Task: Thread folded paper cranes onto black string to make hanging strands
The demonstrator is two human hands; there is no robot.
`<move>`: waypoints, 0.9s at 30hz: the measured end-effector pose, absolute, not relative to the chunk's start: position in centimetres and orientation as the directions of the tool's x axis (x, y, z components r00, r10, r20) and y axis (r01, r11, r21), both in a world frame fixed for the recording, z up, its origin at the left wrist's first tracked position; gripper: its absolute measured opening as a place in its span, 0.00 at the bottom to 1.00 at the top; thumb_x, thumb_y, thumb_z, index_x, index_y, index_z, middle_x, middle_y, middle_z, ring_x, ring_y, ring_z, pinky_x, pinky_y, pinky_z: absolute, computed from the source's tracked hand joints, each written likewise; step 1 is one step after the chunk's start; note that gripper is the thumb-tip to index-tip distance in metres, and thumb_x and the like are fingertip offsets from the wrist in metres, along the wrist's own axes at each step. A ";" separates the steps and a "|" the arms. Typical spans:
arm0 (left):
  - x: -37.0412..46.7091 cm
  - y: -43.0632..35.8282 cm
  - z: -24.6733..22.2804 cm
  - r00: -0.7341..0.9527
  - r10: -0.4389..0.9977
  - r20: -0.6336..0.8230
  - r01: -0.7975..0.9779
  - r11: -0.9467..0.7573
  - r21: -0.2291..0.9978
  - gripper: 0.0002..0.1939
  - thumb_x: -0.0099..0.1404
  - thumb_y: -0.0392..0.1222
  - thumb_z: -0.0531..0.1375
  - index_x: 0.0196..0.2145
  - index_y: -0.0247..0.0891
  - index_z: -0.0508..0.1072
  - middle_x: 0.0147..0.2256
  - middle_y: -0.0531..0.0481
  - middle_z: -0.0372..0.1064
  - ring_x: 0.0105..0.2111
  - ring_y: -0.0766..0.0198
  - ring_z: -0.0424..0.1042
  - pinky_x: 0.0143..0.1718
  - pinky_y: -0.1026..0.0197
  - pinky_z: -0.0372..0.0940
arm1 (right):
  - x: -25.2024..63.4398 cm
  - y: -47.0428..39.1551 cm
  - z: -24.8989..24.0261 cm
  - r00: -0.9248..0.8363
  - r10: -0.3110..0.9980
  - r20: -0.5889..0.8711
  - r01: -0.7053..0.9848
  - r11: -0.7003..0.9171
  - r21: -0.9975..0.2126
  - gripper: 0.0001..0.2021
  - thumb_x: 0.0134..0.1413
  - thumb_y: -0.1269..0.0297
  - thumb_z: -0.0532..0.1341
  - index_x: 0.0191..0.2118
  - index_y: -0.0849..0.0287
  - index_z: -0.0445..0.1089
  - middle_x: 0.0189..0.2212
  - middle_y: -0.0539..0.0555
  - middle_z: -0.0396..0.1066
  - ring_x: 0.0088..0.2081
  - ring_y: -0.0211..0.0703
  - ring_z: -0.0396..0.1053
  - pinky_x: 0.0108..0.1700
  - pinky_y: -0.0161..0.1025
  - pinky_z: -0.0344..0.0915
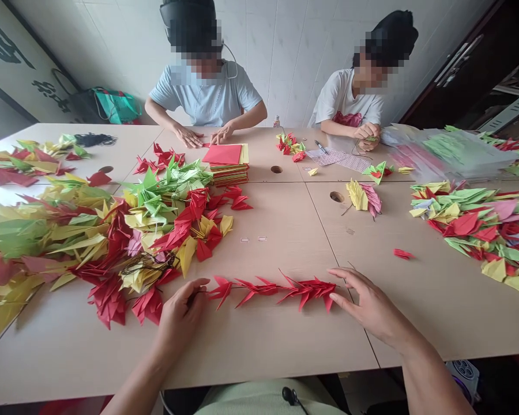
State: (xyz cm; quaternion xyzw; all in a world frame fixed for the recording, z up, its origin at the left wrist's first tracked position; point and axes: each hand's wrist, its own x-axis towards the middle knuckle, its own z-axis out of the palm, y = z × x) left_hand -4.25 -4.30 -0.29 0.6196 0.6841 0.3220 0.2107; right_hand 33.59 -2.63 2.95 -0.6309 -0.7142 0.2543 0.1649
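Note:
A string of red folded paper cranes point(305, 291) lies across the table in front of me, bunched closer together at its right end. My left hand point(185, 308) is at the string's left end, its fingers closed in a pinch on the dark thread. At the right end, my right hand point(363, 297) has thumb and fingers spread apart beside the last cranes. Just left of my left hand are strung red cranes point(108, 300) and yellow ones point(142, 274) with tangled black thread.
A large heap of coloured cranes point(21, 230) covers the left. A stack of square paper point(227, 164) stands near one person's hands point(203, 135). Another person's hands point(367, 135) hold something green. More cranes point(484, 225) and plastic bags point(454, 153) lie right.

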 end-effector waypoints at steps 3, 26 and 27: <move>-4.4 -4.3 -0.6 -0.132 0.985 0.108 0.722 0.020 0.692 0.14 0.60 0.45 0.53 0.38 0.37 0.74 0.31 0.48 0.77 0.28 0.62 0.74 0.29 0.65 0.69 | 33.1 -2.7 3.3 -0.218 0.976 -0.014 0.798 0.170 -0.578 0.14 0.55 0.59 0.58 0.48 0.49 0.64 0.51 0.53 0.67 0.51 0.48 0.67 0.49 0.46 0.67; -4.5 -4.3 -1.0 -0.102 0.988 0.119 0.717 -0.009 0.697 0.14 0.61 0.45 0.53 0.39 0.37 0.73 0.32 0.48 0.76 0.31 0.61 0.75 0.33 0.63 0.69 | 31.9 -2.4 2.9 -0.336 0.932 0.135 0.808 0.359 -0.467 0.08 0.58 0.62 0.56 0.40 0.51 0.71 0.49 0.54 0.68 0.50 0.48 0.67 0.49 0.47 0.68; -4.5 -4.3 -1.0 -0.102 0.988 0.119 0.718 -0.010 0.696 0.14 0.61 0.45 0.53 0.39 0.37 0.73 0.32 0.48 0.76 0.31 0.61 0.75 0.33 0.63 0.68 | 31.8 -2.3 2.8 -0.341 0.930 0.137 0.808 0.364 -0.463 0.08 0.58 0.62 0.55 0.39 0.51 0.72 0.48 0.54 0.68 0.50 0.48 0.68 0.49 0.47 0.68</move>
